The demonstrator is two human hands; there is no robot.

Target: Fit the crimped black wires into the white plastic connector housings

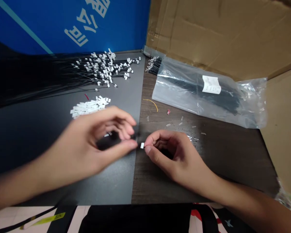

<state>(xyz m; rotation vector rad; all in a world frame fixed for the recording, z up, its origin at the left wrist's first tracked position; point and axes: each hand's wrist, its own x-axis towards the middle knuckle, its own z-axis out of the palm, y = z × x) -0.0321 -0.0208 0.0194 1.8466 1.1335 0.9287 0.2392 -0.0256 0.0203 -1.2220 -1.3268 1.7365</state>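
Note:
My right hand (172,155) pinches a small white plastic connector (142,145) between thumb and forefinger. My left hand (97,142), blurred by motion, has its thumb and fingertips close to that connector and seems to pinch a thin black wire (135,136), which is hard to make out. Behind my hands lies a loose heap of white connectors (89,107). Farther back, a spread of black wires (102,68) ends in many white connectors.
A clear plastic bag of black wires (208,92) with a white label lies at the back right. A yellow wire (151,104) and small clear pieces (181,123) lie on the dark wood surface (208,152). Cardboard (208,32) and a blue board (63,22) stand behind.

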